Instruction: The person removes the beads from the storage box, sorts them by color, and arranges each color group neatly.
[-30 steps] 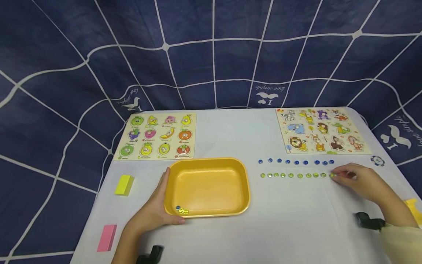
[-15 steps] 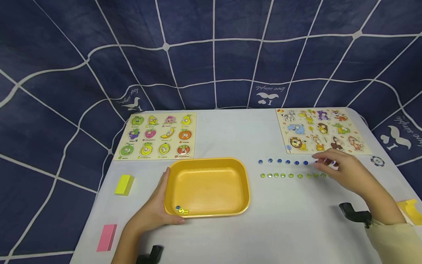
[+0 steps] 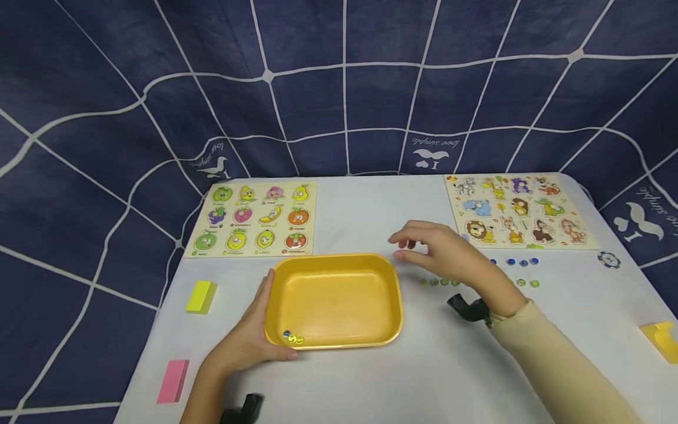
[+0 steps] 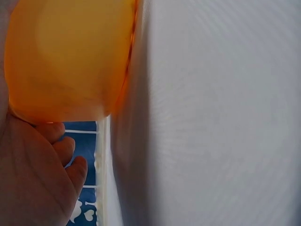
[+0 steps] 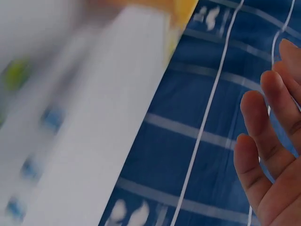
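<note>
My left hand [image 3: 246, 335] holds a yellow plastic tray [image 3: 333, 303] at its left side, the thumb along the near edge. In the left wrist view, curled fingers lie by the tray wall [image 4: 80, 56]. One blue and two yellow-green beads [image 3: 293, 338] lie in the tray's near-left corner. Above the table, just right of the tray's far-right corner, my right hand [image 3: 442, 250] hovers with loosely bent fingers and no visible object between them. Beneath its wrist run a row of blue beads [image 3: 511, 262] and a row of green beads [image 3: 521, 282], both partly hidden.
A fruit puzzle board [image 3: 251, 219] lies back left, an animal puzzle board [image 3: 521, 209] back right. Yellow [image 3: 201, 297] and pink [image 3: 172, 381] blocks sit at left. A poker chip [image 3: 609, 259] and a yellow piece [image 3: 662, 341] are at right.
From the right end of the green row, my right hand went to the blue row and then left towards the tray. A green bead stays at that row's end. My left hand keeps its place.
</note>
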Demonstrator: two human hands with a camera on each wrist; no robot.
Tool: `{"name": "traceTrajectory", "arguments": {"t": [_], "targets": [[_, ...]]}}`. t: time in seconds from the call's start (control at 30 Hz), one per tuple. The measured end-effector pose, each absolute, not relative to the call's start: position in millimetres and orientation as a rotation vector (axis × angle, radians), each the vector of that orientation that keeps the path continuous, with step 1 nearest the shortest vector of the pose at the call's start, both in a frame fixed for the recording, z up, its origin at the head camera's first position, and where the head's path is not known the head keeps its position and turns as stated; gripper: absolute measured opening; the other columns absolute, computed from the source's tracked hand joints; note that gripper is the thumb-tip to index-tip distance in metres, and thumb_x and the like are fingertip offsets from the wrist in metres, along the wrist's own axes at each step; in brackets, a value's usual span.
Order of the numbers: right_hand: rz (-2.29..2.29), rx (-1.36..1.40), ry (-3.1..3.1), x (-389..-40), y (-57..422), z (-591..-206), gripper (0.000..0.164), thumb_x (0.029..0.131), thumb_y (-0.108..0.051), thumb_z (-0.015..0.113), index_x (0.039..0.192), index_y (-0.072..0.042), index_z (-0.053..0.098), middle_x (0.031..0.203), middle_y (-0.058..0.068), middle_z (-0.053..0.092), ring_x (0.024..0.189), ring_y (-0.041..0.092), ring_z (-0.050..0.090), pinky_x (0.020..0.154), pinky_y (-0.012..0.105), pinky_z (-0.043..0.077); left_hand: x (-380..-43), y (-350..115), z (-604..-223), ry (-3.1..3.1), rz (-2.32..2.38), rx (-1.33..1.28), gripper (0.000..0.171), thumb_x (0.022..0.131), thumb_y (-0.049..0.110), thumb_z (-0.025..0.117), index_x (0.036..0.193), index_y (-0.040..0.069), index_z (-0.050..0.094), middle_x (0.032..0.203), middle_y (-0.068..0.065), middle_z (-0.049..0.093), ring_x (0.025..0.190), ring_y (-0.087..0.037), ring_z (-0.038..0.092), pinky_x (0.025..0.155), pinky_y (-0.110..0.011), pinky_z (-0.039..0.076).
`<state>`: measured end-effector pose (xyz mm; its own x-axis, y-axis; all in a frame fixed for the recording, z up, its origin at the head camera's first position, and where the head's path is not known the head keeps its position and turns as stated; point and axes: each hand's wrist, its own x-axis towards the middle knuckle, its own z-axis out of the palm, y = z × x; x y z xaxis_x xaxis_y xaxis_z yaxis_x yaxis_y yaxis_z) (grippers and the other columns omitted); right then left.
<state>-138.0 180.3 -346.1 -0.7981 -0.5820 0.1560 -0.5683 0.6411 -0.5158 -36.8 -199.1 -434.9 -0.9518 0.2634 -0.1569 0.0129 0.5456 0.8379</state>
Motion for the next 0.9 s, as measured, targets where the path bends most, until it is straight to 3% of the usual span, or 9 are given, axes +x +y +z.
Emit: {"name": "traceTrajectory", "arguments": {"t": [0.2,0.33,0.53,0.9], "targets": [[-0.854,-1.088,2.628,-148,117,-344,0.021,0.089,-0.032,0.065,0.110,-0.029,0.067,0.096,-0.016,0.062,0.087,0.004,0.056,0.080,0.026,0.053,-37,-199,-435,2.518,1.349,0.225,0.146,0.048,0.041,0.093,0.148,0.041,-0.013,0.160,0.008,-0.006,0.148,-0.025,-0.003,0.114,-0.062,0.009],[-0.816,-1.243,2.516,-151,80,-349,0.024,0.089,-0.032,0.064,0.111,-0.023,0.068,0.093,-0.015,0.061,0.086,0.004,0.055,0.083,0.025,0.052,-37,-199,-434,2.513,1.348,0.227,0.145,0.049,0.041,0.093,0.147,0.041,-0.014,0.160,0.007,-0.006,0.148,-0.026,-0.002,0.114,-0.061,0.010],[-0.690,-1.383,2.329,-150,38,-367,0.026,0.088,-0.030,0.066,0.111,-0.017,0.068,0.087,-0.012,0.058,0.081,0.006,0.054,0.077,0.018,0.046,-37,-199,-433,2.509,1.328,0.228,0.144,0.050,0.043,0.091,0.147,0.041,-0.015,0.160,0.006,-0.007,0.148,-0.027,0.000,0.114,-0.061,0.011],[-0.556,-1.434,2.163,-140,2,-401,0.016,0.086,-0.027,0.068,0.101,-0.022,0.070,0.080,-0.013,0.058,0.072,0.001,0.050,0.070,0.013,0.043,-36,-199,-434,2.513,1.308,0.217,0.145,0.049,0.045,0.091,0.147,0.042,-0.015,0.160,0.008,-0.009,0.148,-0.026,-0.002,0.114,-0.062,0.009]]}}
